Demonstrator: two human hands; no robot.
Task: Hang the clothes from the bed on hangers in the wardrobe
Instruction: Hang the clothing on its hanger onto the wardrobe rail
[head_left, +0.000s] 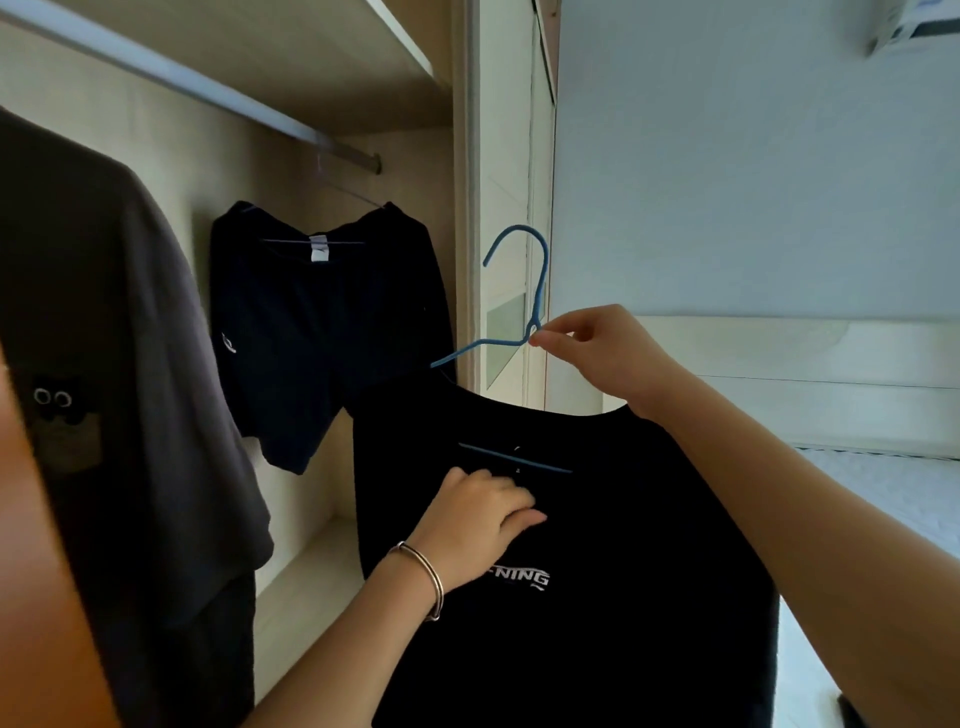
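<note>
- The black T-shirt fills the lower middle of the frame, already threaded on a blue hanger whose hook stands free above the collar, right of centre.
- The right hand pinches the hanger's neck between thumb and fingertips; the left hand, a bangle at its wrist, lies flat on the shirt's chest with fingers together, not gripping.
- The left shoulder of the hanger pokes out bare past the collar, so the shirt looks unevenly seated; I would tug the cloth across it before lifting.
- The rail runs across the upper left; dark shorts hang at its far end and a grey T-shirt at the left edge.
- The gap between them looks the natural spot: raise the hook over the rail there, steadying the shirt so it does not slide.
- The bed shows at the right edge.
</note>
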